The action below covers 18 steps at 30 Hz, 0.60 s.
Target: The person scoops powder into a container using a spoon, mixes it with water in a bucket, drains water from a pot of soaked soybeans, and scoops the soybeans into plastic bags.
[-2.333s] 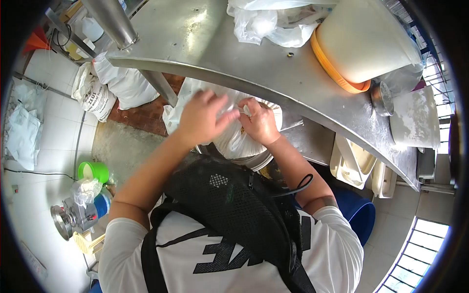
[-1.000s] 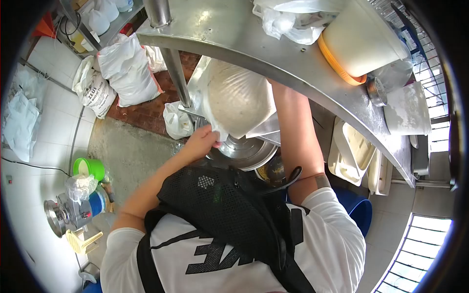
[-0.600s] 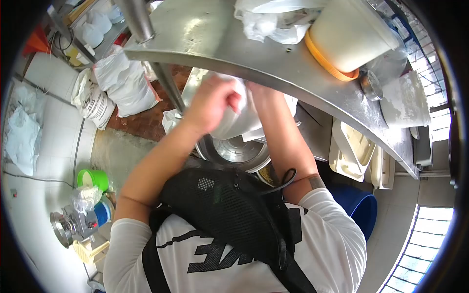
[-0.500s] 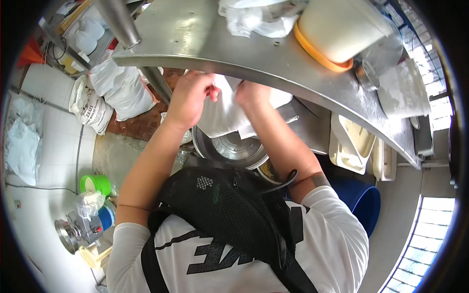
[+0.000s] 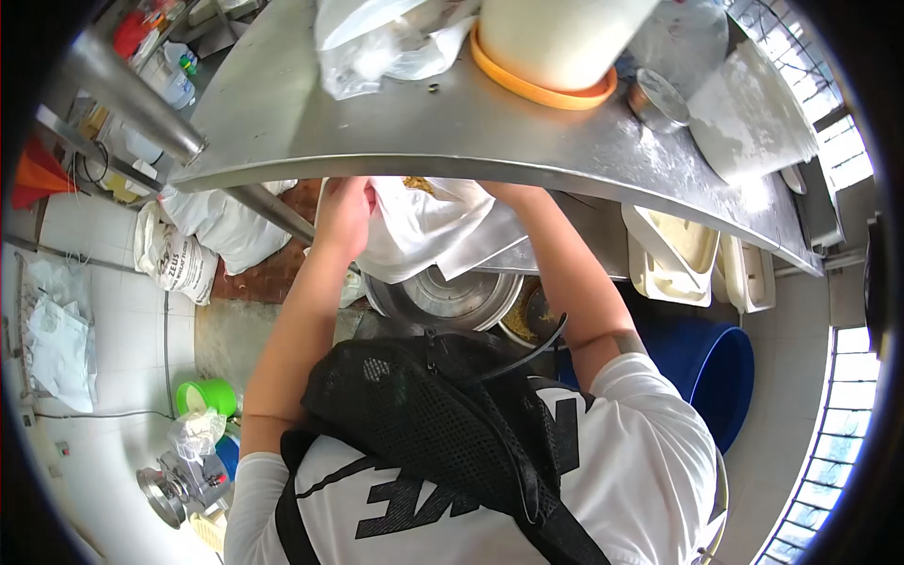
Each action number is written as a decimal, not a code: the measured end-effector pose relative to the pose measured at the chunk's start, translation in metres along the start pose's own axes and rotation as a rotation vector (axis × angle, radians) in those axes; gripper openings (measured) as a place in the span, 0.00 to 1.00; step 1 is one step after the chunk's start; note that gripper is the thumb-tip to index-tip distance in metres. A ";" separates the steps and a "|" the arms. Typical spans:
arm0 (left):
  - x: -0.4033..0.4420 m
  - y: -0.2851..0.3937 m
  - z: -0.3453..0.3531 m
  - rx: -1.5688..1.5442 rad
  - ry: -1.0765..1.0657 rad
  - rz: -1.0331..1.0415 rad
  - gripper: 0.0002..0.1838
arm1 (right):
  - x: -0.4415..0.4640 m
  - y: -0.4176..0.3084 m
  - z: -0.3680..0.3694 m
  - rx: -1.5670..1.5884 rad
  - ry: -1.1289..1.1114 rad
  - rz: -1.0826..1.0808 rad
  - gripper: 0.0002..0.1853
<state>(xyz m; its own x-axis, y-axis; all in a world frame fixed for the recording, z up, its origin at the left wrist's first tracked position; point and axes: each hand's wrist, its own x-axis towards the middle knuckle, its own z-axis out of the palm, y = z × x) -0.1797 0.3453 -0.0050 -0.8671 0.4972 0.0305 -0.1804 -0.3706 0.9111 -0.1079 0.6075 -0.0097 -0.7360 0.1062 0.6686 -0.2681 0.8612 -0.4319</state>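
Note:
Under the steel table's edge, a white plastic bag (image 5: 414, 235) hangs open, with yellowish bits (image 5: 419, 185) showing at its mouth. My left hand (image 5: 347, 221) is closed on the bag's left side. My right hand (image 5: 513, 191) is at the bag's right side, its fingers hidden beneath the table edge. Just below the bag is a wide metal bowl (image 5: 443, 303). Beside it, to the right, a second pan (image 5: 532, 315) has yellow bits in it.
The steel table (image 5: 377, 132) spans above my hands and carries a white bucket (image 5: 556, 42), a metal cup (image 5: 657, 99) and plastic bags (image 5: 386, 47). Cream trays (image 5: 673, 254) and a blue barrel (image 5: 706, 372) are at the right. Flour sacks (image 5: 179, 254) stand at the left.
The bag has gone from closed and bulging to open-mouthed, showing its contents. My hands have moved apart, the right one partly under the table edge. The view has shifted too.

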 end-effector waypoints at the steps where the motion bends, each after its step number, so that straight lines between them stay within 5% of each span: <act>1: 0.009 -0.006 0.009 -0.049 -0.020 -0.068 0.16 | 0.002 0.000 0.005 0.018 -0.011 0.014 0.10; 3: 0.022 -0.015 0.022 -0.007 -0.082 -0.256 0.19 | 0.000 -0.015 0.020 -0.075 0.016 -0.073 0.11; 5: 0.038 -0.027 0.039 -0.074 0.028 -0.294 0.17 | -0.005 -0.065 0.020 -0.187 -0.139 0.218 0.11; 8: 0.058 -0.039 0.043 -0.002 0.187 -0.267 0.16 | -0.051 -0.071 0.029 -0.371 -0.250 -0.003 0.12; 11: 0.066 -0.039 0.030 -0.185 0.242 -0.121 0.16 | -0.088 -0.059 0.009 -0.105 -0.194 -0.167 0.14; 13: 0.062 -0.030 0.025 -0.290 0.275 -0.050 0.16 | -0.100 -0.053 -0.021 -0.046 0.183 -0.044 0.17; 15: 0.041 -0.009 0.022 -0.391 0.100 -0.147 0.14 | -0.125 -0.026 -0.022 -0.055 0.207 0.159 0.18; 17: 0.019 0.003 0.021 -0.359 0.139 -0.166 0.14 | -0.155 0.022 0.007 -0.175 -0.050 0.307 0.18; 18: 0.021 -0.009 -0.013 -0.435 -0.006 -0.184 0.12 | -0.166 0.039 0.020 -0.191 -0.223 0.367 0.20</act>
<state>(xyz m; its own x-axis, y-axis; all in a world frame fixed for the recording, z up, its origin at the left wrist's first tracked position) -0.2022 0.3488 -0.0183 -0.8000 0.5894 -0.1123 -0.5101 -0.5695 0.6446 -0.0089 0.6136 -0.1493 -0.8822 0.3289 0.3370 0.1384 0.8651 -0.4822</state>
